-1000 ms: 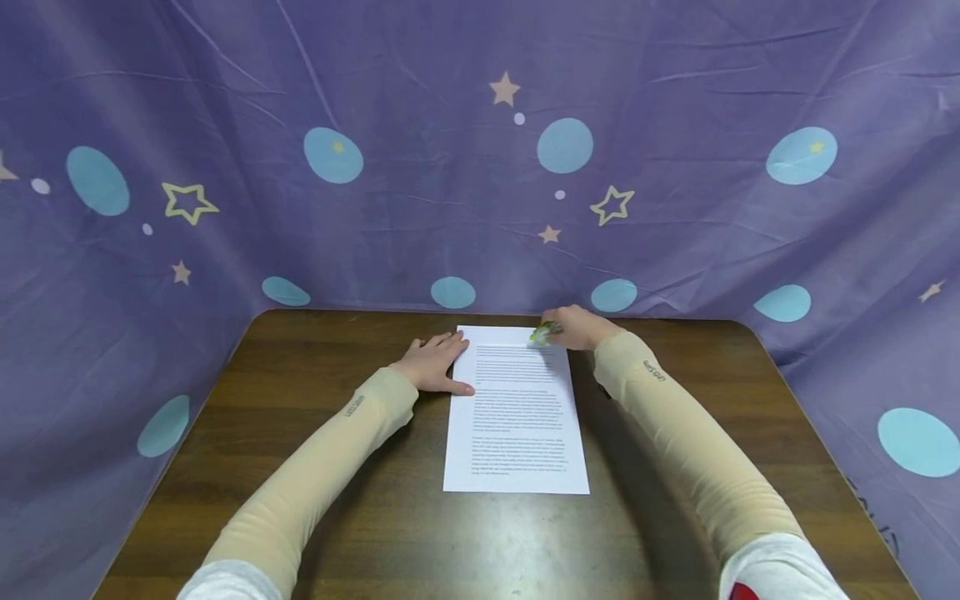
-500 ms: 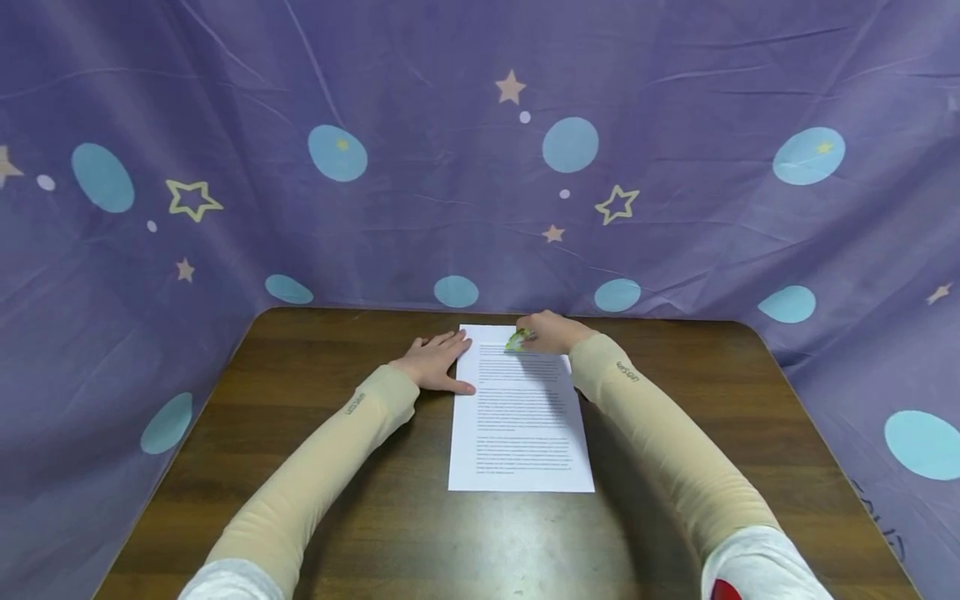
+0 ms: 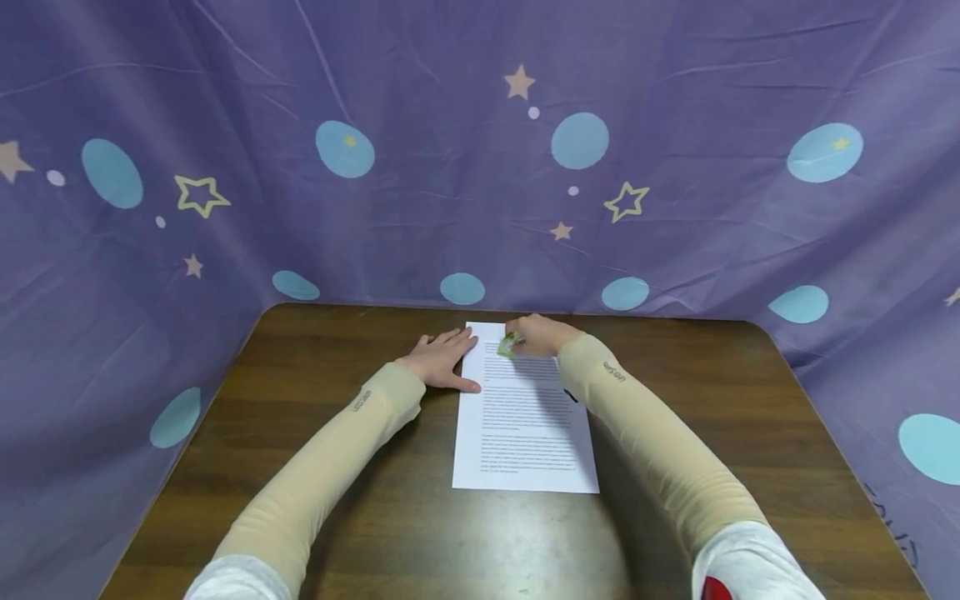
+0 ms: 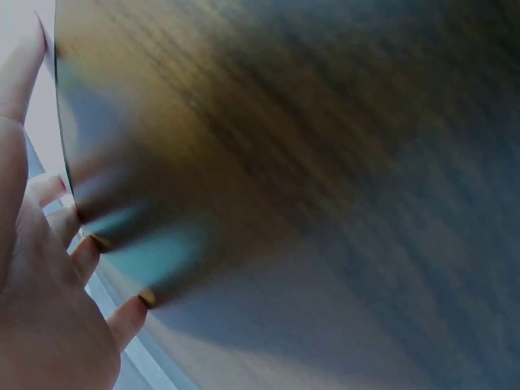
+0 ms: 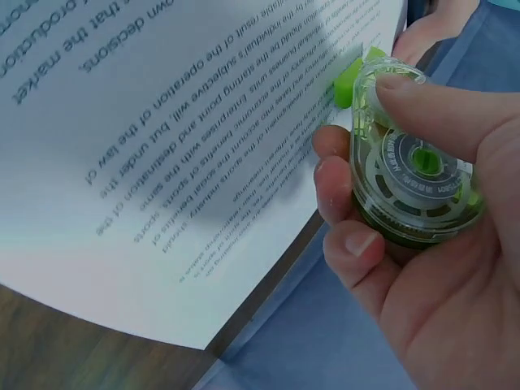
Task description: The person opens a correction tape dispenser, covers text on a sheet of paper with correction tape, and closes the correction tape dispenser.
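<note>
A printed sheet of paper (image 3: 525,433) lies flat on the table. My left hand (image 3: 444,360) rests with spread, straight fingers over its upper left edge; in the left wrist view those fingertips press down by the paper's border. My right hand (image 3: 546,335) holds a clear, round-bodied correction tape (image 5: 418,191) with a green hub. Thumb on one face and fingers curled round the other side, it keeps the green tip (image 5: 349,84) at the printed lines near the top of the page. The head view shows the correction tape small, beside the first lines.
The brown wooden table (image 3: 360,517) reaches back to a purple curtain (image 3: 420,150) with stars and blue ovals, which also hangs at both sides. Beige sleeves (image 3: 330,467) cover both forearms.
My right hand has moved left along the upper lines of the sheet, carrying the correction tape. My left hand stays on the paper's left edge.
</note>
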Available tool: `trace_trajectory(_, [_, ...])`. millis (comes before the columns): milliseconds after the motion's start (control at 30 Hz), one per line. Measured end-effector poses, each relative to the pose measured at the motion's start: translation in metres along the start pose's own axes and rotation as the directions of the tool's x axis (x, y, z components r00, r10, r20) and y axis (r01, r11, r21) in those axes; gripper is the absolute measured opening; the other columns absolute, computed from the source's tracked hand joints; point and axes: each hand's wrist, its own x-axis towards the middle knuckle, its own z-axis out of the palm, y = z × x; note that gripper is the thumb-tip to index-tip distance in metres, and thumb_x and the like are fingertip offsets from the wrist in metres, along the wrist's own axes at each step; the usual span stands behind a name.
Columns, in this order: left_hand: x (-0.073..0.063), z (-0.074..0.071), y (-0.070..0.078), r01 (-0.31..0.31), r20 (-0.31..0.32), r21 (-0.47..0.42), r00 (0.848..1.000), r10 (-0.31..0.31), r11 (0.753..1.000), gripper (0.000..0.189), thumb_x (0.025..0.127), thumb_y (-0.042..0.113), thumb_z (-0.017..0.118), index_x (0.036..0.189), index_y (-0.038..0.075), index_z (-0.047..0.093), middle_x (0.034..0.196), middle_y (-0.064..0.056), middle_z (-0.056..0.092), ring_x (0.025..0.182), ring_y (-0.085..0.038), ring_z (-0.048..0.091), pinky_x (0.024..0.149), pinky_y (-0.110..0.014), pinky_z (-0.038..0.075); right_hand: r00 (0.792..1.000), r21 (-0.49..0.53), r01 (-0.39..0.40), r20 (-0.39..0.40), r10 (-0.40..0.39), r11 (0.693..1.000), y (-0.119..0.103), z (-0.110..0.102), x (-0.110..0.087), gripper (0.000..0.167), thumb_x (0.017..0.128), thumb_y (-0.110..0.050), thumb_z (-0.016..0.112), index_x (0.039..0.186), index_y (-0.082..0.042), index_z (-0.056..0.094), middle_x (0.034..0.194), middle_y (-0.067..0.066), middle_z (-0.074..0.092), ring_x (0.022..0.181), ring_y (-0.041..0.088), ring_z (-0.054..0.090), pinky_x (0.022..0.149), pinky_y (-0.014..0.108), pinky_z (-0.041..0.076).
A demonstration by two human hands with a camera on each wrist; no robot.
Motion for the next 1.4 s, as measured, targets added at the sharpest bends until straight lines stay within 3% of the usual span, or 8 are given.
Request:
trace_trajectory(233, [-0.002, -0.002, 0.003, -0.006, -0.002, 0.003, 1.0, 0.006, 1.0, 0.108, 0.09, 0.067, 0.068, 0.168, 0.01, 0.02, 0.175, -0.014, 0.009, 0.161, -0.035, 0.009, 0.121, -0.069, 0.011, 1.0, -0.008, -0.009, 0.005, 0.009, 1.0, -0.001, 0.002, 0.004, 0.017, 0.102, -0.011, 0.066, 0.118, -0.007, 0.068, 0.111, 0.006, 0.073, 0.103, 0.023, 0.068, 0.094, 0.04, 0.053])
trace_trajectory(633, [0.003, 0.001, -0.002, 0.002, 0.002, 0.012, 1.0, -0.002, 1.0, 0.11, 0.088, 0.07, 0.069, 0.168, 0.014, 0.018, 0.176, -0.009, 0.006, 0.161, -0.032, 0.007, 0.121, -0.069, 0.01, 1.0, 0.01, -0.012, 0.004, 0.012, 1.0, -0.006, 0.001, 0.007, 0.02, 0.101, -0.009, 0.067, 0.121, -0.005, 0.069, 0.123, 0.011, 0.072, 0.115, 0.029, 0.068, 0.1, 0.041, 0.053])
trace_trajectory(967, [-0.002, -0.002, 0.004, -0.001, -0.007, 0.019, 1.0, 0.001, 1.0, 0.107, 0.091, 0.067, 0.068, 0.168, 0.011, 0.019, 0.175, -0.012, 0.008, 0.16, -0.035, 0.01, 0.12, -0.07, 0.012, 1.0, -0.052, -0.024, 0.0, 0.024, 0.998, -0.009, 0.0, 0.008, 0.026, 0.1, -0.01, 0.069, 0.126, -0.006, 0.069, 0.127, 0.012, 0.071, 0.118, 0.031, 0.068, 0.102, 0.043, 0.052])
trace_trajectory(1400, [0.007, 0.005, -0.005, 0.011, -0.005, 0.022, 1.0, -0.011, 1.0, 0.111, 0.088, 0.071, 0.068, 0.169, 0.014, 0.017, 0.176, -0.009, 0.005, 0.161, -0.033, 0.008, 0.121, -0.07, 0.01, 0.999, -0.098, -0.029, -0.019, 0.028, 0.995, -0.013, 0.004, 0.009, 0.02, 0.1, -0.004, 0.065, 0.12, -0.003, 0.07, 0.119, 0.013, 0.073, 0.108, 0.028, 0.071, 0.094, 0.041, 0.055])
